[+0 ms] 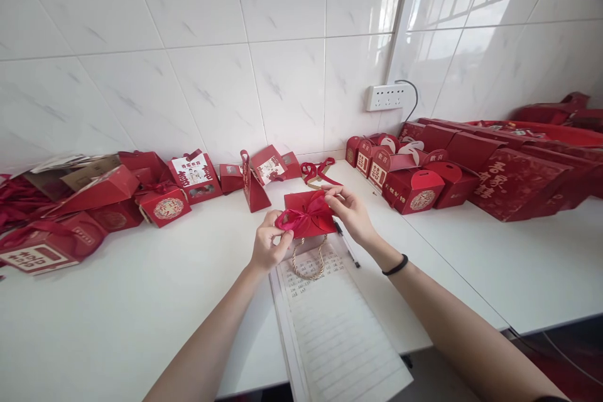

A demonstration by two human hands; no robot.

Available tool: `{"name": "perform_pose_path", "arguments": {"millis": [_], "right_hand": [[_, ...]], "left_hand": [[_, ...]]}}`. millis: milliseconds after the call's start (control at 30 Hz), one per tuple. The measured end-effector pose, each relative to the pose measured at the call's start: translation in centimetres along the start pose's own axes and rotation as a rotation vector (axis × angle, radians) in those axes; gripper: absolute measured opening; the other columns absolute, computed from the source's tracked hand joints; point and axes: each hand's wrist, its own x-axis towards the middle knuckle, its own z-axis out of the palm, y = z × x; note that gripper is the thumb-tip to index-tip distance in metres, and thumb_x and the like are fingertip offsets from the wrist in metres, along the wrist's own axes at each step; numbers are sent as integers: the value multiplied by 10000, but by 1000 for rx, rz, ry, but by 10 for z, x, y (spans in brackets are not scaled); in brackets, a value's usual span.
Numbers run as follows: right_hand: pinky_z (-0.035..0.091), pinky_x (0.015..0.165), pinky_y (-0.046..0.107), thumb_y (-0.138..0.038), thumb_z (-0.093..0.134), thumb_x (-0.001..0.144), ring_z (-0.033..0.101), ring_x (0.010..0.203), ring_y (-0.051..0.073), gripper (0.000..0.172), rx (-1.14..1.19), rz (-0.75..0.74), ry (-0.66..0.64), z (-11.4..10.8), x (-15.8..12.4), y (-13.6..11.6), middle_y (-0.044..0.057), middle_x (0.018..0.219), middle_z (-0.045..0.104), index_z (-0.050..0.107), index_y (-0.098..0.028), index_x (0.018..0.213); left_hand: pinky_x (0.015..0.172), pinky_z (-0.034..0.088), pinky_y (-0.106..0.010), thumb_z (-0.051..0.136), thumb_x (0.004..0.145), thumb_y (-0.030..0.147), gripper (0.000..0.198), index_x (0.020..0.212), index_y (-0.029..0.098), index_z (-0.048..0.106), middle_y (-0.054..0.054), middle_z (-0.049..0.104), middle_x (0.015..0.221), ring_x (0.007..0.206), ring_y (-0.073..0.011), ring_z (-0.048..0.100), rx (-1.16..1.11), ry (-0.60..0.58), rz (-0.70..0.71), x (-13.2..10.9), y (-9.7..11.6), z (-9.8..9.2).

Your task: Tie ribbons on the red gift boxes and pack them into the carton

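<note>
A red gift box [316, 227] with a twisted gold cord handle [311, 277] lies in front of me, over the top end of a lined notepad [348, 339]. Across its top runs a crimson ribbon [308, 213] shaped into a bow. My left hand [271, 242] pinches the bow's left loop between thumb and fingers. The right loop is gripped by my right hand [351, 213], at the box's far right corner. Beside the box, a black pen [347, 245] rests on the notepad's edge.
Red boxes [164, 204] and ribbons are heaped along the left. A triangular red box [254, 185] stands behind my left hand. Loose ribbon [318, 173] lies near the wall. Handled boxes [414, 188] and large red bags [518, 182] line the right, below a power strip [386, 98].
</note>
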Motion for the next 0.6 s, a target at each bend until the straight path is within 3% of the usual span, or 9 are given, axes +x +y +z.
{"name": "perform_pose_path", "arguments": {"millis": [133,333,500,600], "right_hand": [[509,729,299,-502,748,640,591,998,223,463,12,20,84,5,-1,6,80,1148,553,476,-213,879],[499,751,318,-588,699,669,610,918,225,474,-107,64,-21,2,2,8,88,1094,621,448,-187,634],[496,795,334,-625,697,655,608,914,224,491,-108,76,-28,0,5,9,89,1087,632,499,-179,610],[508,765,329,-624,726,625,615,823,193,501,-14,106,-12,0,6,11,68,960,654,489,-183,628]], "left_hand": [[605,447,-298,537,714,263,328,395,196,504,-73,535,772,797,-208,534,4,8,-4,1,-1,1],[522,396,-270,531,688,263,331,369,189,486,-71,539,744,723,-184,526,-27,26,-66,4,-1,-1],[452,298,-251,507,625,242,331,325,179,381,-49,548,672,530,-112,427,-78,59,-131,7,-2,-3],[463,286,-249,481,582,215,308,302,177,358,-54,578,669,560,-128,459,-85,30,-137,10,-3,-8]]}}
